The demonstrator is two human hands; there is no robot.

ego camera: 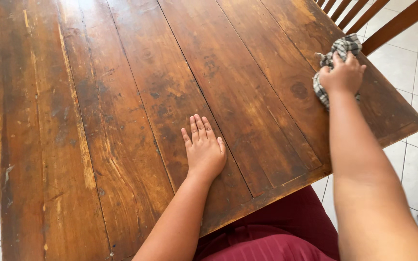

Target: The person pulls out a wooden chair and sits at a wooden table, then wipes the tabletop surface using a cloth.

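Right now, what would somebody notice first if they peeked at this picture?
Probably the big, worn wooden table of dark planks that fills most of the view. Next, the right hand pressing a checked cloth onto the table's far right edge, near a wooden chair. The left hand lies flat and open on the planks near the front edge.

left hand (pixel 203 150) flat on table (pixel 97 121) | right hand (pixel 343 75) on cloth (pixel 337 50), far-right edge | chair (pixel 378 19) behind
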